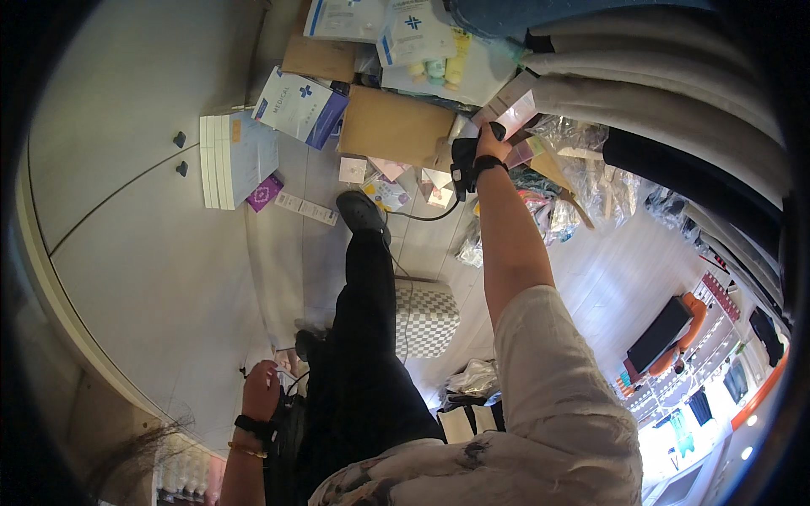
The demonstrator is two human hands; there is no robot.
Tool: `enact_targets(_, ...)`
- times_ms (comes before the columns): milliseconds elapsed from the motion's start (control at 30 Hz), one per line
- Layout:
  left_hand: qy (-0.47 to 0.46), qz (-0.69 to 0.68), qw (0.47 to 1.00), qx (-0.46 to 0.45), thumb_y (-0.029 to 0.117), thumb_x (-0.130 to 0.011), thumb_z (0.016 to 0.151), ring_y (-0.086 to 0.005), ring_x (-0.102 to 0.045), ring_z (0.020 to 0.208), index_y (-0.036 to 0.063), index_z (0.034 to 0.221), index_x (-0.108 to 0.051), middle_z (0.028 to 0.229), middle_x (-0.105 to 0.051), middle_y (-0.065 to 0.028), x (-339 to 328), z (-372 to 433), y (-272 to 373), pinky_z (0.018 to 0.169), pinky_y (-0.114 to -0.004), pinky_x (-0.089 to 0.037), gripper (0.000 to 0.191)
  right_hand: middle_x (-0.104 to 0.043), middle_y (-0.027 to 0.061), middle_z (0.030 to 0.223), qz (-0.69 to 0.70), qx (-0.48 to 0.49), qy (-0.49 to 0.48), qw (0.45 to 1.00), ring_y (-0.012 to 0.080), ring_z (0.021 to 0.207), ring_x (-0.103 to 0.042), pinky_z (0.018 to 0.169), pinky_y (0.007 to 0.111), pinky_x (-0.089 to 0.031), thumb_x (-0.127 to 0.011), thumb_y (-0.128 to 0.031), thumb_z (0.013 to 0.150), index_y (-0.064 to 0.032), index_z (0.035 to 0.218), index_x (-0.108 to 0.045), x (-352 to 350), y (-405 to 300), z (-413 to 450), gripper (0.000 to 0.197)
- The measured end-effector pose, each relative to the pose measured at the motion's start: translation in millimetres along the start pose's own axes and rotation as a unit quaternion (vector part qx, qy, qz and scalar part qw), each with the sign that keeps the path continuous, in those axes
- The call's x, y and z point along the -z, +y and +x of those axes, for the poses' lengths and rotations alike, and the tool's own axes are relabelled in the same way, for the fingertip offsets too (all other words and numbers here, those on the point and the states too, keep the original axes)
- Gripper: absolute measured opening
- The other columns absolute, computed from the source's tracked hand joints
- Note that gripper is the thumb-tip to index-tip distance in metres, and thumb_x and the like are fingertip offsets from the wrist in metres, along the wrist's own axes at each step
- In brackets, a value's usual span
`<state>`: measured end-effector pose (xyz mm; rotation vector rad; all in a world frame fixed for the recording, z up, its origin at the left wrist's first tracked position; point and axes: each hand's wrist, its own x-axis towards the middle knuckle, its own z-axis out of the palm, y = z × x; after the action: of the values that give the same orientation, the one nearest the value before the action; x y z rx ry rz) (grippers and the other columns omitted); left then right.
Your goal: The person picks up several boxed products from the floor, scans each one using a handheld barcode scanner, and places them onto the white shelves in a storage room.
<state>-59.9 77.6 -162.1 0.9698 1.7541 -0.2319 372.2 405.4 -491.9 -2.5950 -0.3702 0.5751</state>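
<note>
My right arm reaches forward to the pile on the floor. My right hand (493,144) is at the near end of a pale pink box (517,114); whether its fingers grip the box is hidden. A black device (464,166) with a cable sits beside that wrist, next to the black wristband. Low on the left, my left hand (261,384) is beside a white cabinet door (158,303), its fingers partly bent. I cannot make out anything held in it. A brown cardboard box (395,126) stands left of my right hand, with small cartons (352,170) before it.
White packages (414,31) and a white-and-purple box (300,104) lie farther forward. Stacked white boxes (237,161) stand against the cabinet. Garments (652,101) hang on the right above plastic-wrapped packs (595,164). A checkered stool (427,318) is beside my leg, and the cable (411,278) crosses near it.
</note>
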Motion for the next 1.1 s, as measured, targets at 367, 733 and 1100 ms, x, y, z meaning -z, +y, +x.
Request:
enact_targets(367,0.011,-0.022,0.999,-0.035,0.001,-0.046,0.080,-0.0291,-0.057,0.077,0.0000,0.094,-0.053,0.087,-0.057,-0.0155,3.8,-22.7,-11.9,0.066,-0.034,-0.047,0.016,-0.063,0.0249,0.086,-0.114,0.057,-0.121,0.984,0.0335,0.082,-0.062,0.075,0.036,-0.048,-0.070,-0.050,0.051,0.0112,0.082,-0.061,89.7,-23.9,-75.8,0.069)
enact_targets(733,0.105,0.014,0.977,-0.185,0.003,-0.049,0.082,-0.0240,-0.056,0.074,0.0017,0.098,-0.053,0.084,-0.058,-0.0117,41.9,-50.7,3.7,0.063,-0.031,-0.045,0.017,-0.059,0.0219,0.077,-0.132,0.386,-0.477,0.778,0.0350,0.074,-0.059,0.068,0.040,-0.045,-0.072,-0.044,0.053,0.0025,0.080,-0.058,291.2,-15.9,-229.6,0.055)
enact_targets(1100,-0.007,-0.163,0.957,-0.238,0.020,-0.041,0.092,-0.0149,-0.054,0.085,0.0023,0.112,-0.049,0.101,-0.058,-0.0085,68.5,-91.7,-46.0,0.073,-0.027,-0.043,0.027,-0.055,0.0141,0.079,-0.073,0.647,-0.551,0.522,0.0335,0.073,-0.056,0.061,0.040,-0.044,-0.071,-0.033,0.048,-0.0008,0.088,-0.052,476.5,-30.3,-455.4,0.054)
